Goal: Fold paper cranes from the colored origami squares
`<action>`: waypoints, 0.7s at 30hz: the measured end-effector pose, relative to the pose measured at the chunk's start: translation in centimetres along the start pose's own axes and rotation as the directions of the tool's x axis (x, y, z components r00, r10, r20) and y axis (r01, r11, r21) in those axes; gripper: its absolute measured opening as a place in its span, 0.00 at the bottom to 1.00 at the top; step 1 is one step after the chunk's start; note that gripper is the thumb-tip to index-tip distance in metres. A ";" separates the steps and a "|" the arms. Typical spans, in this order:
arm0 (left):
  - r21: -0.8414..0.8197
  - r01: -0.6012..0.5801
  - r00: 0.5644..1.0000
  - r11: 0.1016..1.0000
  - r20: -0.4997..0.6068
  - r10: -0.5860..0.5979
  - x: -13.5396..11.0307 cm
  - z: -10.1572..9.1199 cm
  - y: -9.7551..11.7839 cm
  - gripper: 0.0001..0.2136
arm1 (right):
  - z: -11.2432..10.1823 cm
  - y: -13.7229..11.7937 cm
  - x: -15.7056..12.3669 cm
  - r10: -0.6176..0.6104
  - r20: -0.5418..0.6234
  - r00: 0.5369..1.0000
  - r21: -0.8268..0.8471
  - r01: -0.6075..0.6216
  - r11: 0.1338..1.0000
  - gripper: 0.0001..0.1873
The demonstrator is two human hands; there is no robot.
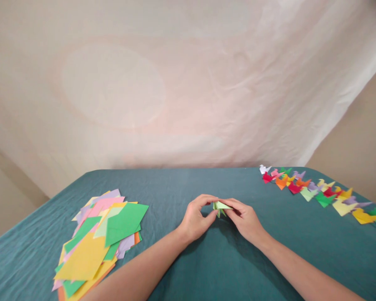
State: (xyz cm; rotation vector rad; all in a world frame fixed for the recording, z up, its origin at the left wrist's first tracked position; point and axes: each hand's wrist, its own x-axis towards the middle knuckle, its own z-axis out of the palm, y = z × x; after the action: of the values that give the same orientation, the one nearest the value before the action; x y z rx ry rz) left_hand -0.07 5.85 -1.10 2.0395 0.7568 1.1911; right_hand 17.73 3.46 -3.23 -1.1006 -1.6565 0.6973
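Pale fabric backdrop [194,92] is filling the upper half, hanging pinkish-beige & wrinkled, its lower R edge running on a diagonal. Dark teal tablecloth [172,188] is covering the tbl below, creasing lightly at L.

At L, a loose paper pile [90,255] is spreading from mid-tbl toward the near edge: flat sheets in green, yellow, orange, pink & lilac, overlapping at odd angles, w/ green & yellow showing most on top.

At far R, folded paper birds [325,200] are standing close together in slanting rows, running from the back edge to the near R: white, red, pink, orange, yellow, green, lilac etc., w/ pointed tails.

Nr ctr, btwn pile & birds & well apart from both groups, L hand [196,218] & R hand [245,217] are facing each other. L thumb & forefinger are pinching one end of a small pc; R thumb & fingers are pinching the other.

That pc, lt-green folded paper [221,205], is sitting btwn the fingertips, a flat point facing R, small points hanging below; fingers are hiding the rest.
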 end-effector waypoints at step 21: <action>0.081 -0.114 0.993 0.990 -0.034 0.117 -0.3 0.0 0.5 0.15 | 0.6 -0.9 -0.6 -0.108 -0.089 0.990 -0.157 0.093 0.983 0.20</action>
State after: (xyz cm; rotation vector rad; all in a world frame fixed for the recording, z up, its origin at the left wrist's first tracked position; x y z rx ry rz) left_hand -0.09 5.30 -0.85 2.1558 0.7227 1.2874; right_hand 16.88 2.59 -2.91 -1.1317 -1.6908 0.4510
